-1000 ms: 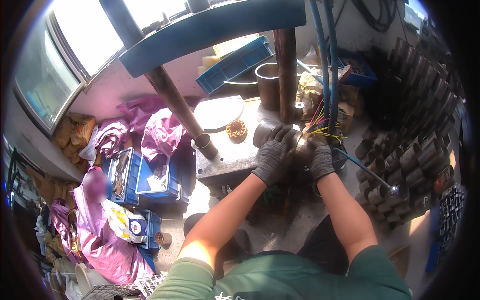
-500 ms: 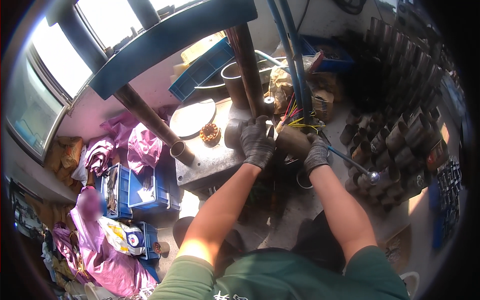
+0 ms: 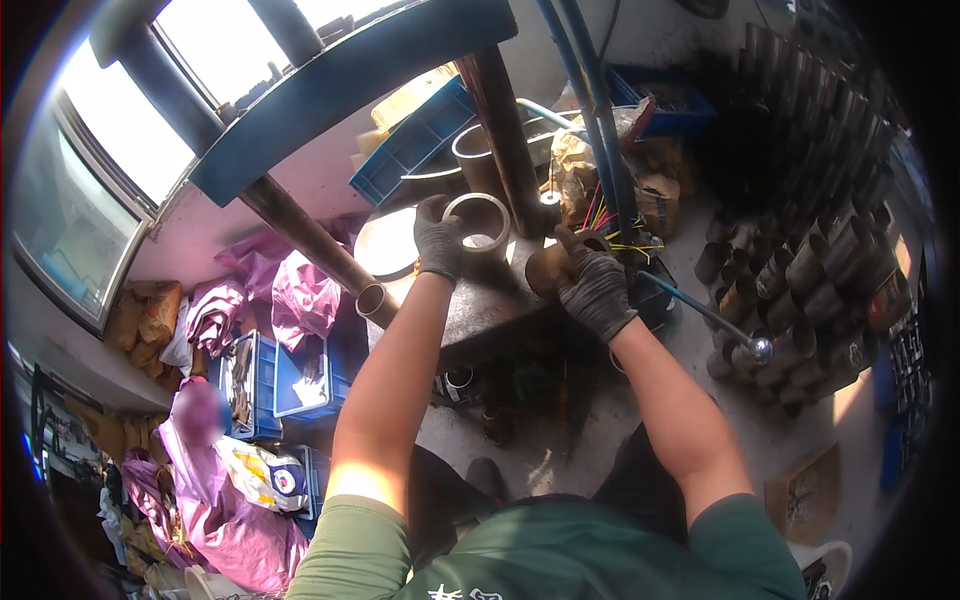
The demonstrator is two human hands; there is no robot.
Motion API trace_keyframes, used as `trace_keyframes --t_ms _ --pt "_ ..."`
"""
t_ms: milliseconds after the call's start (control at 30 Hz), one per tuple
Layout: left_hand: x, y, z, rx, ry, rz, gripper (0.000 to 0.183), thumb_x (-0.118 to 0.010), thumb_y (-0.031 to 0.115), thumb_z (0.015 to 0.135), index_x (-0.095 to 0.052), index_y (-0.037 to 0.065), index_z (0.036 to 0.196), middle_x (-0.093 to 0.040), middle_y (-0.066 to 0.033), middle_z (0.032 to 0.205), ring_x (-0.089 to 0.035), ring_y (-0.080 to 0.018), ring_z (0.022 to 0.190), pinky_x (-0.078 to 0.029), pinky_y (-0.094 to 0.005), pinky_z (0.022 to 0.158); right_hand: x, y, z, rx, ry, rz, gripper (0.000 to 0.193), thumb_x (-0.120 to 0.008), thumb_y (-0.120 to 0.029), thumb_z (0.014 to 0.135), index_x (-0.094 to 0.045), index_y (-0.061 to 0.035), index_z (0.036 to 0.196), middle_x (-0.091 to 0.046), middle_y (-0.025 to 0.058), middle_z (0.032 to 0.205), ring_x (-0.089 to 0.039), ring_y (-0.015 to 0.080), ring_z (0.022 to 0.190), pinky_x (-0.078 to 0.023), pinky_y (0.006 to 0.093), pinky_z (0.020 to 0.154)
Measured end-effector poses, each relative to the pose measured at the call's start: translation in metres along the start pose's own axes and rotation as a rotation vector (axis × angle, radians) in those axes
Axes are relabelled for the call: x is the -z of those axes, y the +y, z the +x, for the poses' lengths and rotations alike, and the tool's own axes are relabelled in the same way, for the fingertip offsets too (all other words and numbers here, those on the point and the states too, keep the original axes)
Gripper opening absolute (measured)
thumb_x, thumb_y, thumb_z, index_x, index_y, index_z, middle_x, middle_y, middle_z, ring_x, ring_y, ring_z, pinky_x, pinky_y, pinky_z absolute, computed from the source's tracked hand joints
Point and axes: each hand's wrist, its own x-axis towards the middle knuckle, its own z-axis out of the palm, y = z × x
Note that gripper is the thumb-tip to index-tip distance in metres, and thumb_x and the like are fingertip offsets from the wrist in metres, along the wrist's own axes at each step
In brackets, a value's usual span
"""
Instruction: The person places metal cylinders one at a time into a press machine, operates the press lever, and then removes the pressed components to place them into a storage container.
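My left hand (image 3: 438, 245), in a dark grey knit glove, is closed on the left side of a short metal tube (image 3: 505, 222). That tube is on the press's metal bed, its round open end facing up toward me. In my right hand (image 3: 598, 297), gloved the same way, a second, browner tube (image 3: 546, 270) is gripped at the bed's right edge. Its far side is partly hidden by my fingers. To the left of the tubes lies a pale round plate (image 3: 385, 245), partly covered by my left hand.
The press's blue crossbeam (image 3: 350, 100) and steel columns (image 3: 505, 140) rise around the bed. A ball-ended lever (image 3: 760, 349) juts out at right, near many stacked tubes (image 3: 800, 270). Blue crates (image 3: 305, 385) and pink sacks (image 3: 225, 480) are at left. Loose coloured wires (image 3: 625, 235) hang behind my right hand.
My left hand has moved left, from the near side of its tube to the tube's left side. That tube's open end now faces up. My right hand has shifted slightly left with its tube.
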Motion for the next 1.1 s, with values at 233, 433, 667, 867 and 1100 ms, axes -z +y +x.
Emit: trace_keyframes --t_ms 233,433,667,867,1100 --pt "0.056 -0.020 0.028 0.062 -0.093 0.498 0.038 -0.052 0.034 0.107 -0.068 0.002 0.117 -0.074 -0.0193 0.105 -0.070 -0.0355 0.100 -0.053 -0.0437 0.091 0.006 -0.037 0.028 0.296 0.053 -0.140 0.051 -0.070 -0.026 0.091 -0.059 -0.0094 0.138 -0.073 0.0156 0.111 -0.066 0.0351 0.112 -0.047 0.0459 0.105" --pt "0.092 -0.036 -0.039 0.046 -0.379 1.065 0.042 -0.048 0.044 0.105 -0.061 0.009 0.125 -0.068 -0.0279 0.122 -0.069 -0.0453 0.106 -0.053 -0.0535 0.093 -0.018 -0.026 0.031 0.257 0.190 -0.266 0.057 -0.075 -0.024 0.087 -0.059 -0.0127 0.141 -0.064 0.0155 0.131 -0.061 0.0361 0.121 -0.048 0.0466 0.107" --pt "0.111 -0.011 -0.130 -0.095 -0.329 0.929 0.034 -0.065 0.014 0.090 -0.060 0.009 0.123 -0.062 -0.0215 0.128 -0.062 -0.0384 0.116 -0.051 -0.0459 0.102 -0.037 0.014 0.041 -0.121 -0.064 -0.019 0.060 -0.077 -0.022 0.086 -0.056 -0.0057 0.140 -0.061 0.0221 0.134 -0.061 0.0406 0.122 -0.052 0.0475 0.105" --pt "0.133 -0.036 -0.198 0.003 -0.175 -0.055 0.030 -0.065 0.004 0.094 -0.060 0.007 0.124 -0.065 -0.0111 0.125 -0.064 -0.0258 0.117 -0.053 -0.0383 0.100 -0.019 -0.024 0.013 -0.111 -0.272 0.077 0.035 -0.074 -0.028 0.092 -0.070 -0.0009 0.114 -0.072 0.0225 0.111 -0.069 0.0403 0.107 -0.055 0.0486 0.095" --pt "0.128 0.010 -0.192 0.495 -0.143 -0.565 0.030 -0.065 0.022 0.097 -0.063 0.004 0.122 -0.070 -0.0108 0.112 -0.069 -0.0202 0.098 -0.059 -0.0353 0.087 -0.013 -0.040 -0.028 -0.189 -0.710 0.460 0.042 -0.069 -0.023 0.098 -0.065 -0.0018 0.134 -0.074 0.0164 0.121 -0.070 0.0287 0.112 -0.054 0.0387 0.101"
